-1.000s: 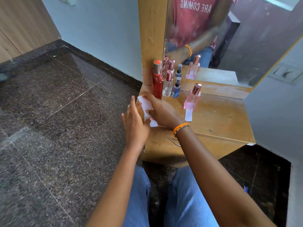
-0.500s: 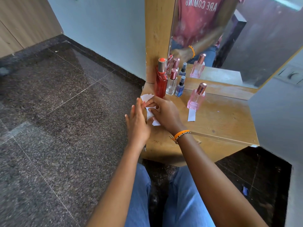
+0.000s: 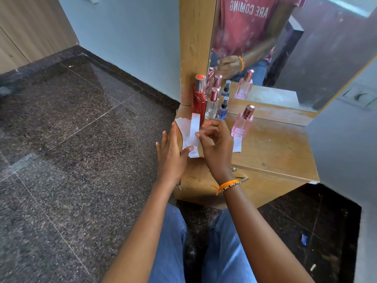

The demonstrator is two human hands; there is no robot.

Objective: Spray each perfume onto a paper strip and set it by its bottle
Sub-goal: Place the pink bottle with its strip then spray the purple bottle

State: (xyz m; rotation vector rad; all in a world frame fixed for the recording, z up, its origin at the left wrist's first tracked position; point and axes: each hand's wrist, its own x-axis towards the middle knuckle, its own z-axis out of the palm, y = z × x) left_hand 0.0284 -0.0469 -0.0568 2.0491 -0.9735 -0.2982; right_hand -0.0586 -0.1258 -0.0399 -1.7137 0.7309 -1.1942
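The right hand [image 3: 216, 148] pinches one narrow white paper strip [image 3: 194, 124] between thumb and fingertips at its lower part, so the free end stands up in front of the tall red glass bottle [image 3: 199, 105]. The left hand [image 3: 171, 156] lies with straight fingers beside the small fanned stack of white paper strips [image 3: 186, 137] on the near left corner of the wooden dresser shelf [image 3: 275, 148], its thumb touching the stack.

The strip is thin, light and limp: it probably bends or flutters if held far from the end, so a pinch near one end leaves the rest free for spraying.

To the right stand a clear glass bottle with a rose-gold cap [image 3: 212, 105], a small blue spray bottle [image 3: 223, 109], and a pink square bottle [image 3: 241, 123] with a strip [image 3: 237, 144] already lying at its near side. The bottles look hard, smooth and breakable, best gripped round the body.
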